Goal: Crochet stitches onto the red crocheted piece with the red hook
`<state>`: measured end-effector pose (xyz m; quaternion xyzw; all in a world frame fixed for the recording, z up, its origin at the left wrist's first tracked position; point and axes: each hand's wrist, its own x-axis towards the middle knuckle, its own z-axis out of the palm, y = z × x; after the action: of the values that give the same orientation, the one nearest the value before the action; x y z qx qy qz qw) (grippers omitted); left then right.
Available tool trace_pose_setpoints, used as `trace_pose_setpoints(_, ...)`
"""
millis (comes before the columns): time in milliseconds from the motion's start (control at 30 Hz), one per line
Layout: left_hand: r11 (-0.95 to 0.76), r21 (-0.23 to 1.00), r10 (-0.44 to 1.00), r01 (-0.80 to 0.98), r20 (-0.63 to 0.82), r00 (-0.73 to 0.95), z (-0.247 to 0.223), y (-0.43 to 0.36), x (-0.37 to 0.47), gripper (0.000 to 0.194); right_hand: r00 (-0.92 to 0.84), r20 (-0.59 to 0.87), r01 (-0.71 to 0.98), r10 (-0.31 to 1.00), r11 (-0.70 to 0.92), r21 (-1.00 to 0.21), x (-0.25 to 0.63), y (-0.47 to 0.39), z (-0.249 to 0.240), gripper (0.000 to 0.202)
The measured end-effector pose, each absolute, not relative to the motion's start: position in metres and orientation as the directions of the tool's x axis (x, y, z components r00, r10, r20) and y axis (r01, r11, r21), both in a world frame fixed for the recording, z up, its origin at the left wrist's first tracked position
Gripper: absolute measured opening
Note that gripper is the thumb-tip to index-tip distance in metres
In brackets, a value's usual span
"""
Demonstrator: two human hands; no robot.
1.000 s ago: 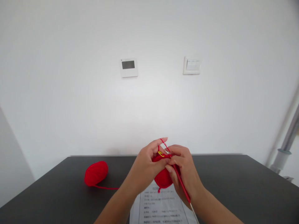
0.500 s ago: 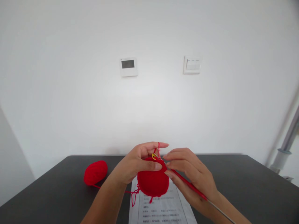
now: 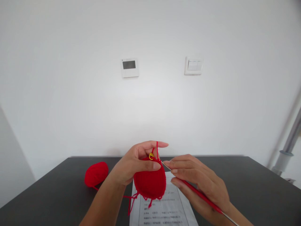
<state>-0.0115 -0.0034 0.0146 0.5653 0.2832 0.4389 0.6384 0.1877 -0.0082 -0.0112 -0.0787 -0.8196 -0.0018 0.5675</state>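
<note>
I judge that I am partway through a stitch at the red piece's (image 3: 150, 183) upper edge; the next move calls for a small, exact turn of the hook (image 3: 202, 195) with the yarn (image 3: 157, 150) kept taut. On the dark table (image 3: 54, 188), a printed sheet (image 3: 169, 210) lies beneath the work, and the ball (image 3: 96, 174) sits over to my left.

I have the right hand (image 3: 202, 179) closed lightly around the hook, thumb below and fingers above, its shaft slanting up toward the left. My left hand (image 3: 130, 163) pinches the piece near its top, thumb across the front; the fingers behind are mostly hidden. The piece hangs below that thumb, with loose strands at its lower edge. My left index finger is extended, the yarn looped over it. The hook's tip meets the edge just beyond the thumb; I cannot tell whether it has caught a loop. Smallest, the yellow clip (image 3: 151, 156) sits on the top edge.
</note>
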Motion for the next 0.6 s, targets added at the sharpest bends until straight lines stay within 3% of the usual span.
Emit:
trace_pose_setpoints(467,0.021,0.98,0.856,-0.198,0.085,0.51,0.0128,0.0038,-0.0189,0.042,-0.225,0.922,-0.084,0.316,0.936,-0.341,0.189,-0.0087,-0.0173,0.022)
trace_pose_setpoints(600,0.02,0.978,0.851,-0.209,0.093,0.516,0.0132,0.0046,-0.0188,0.041,-0.255,0.921,-0.069,0.295,0.944,-0.322,0.1908,-0.0091,-0.0144,0.022)
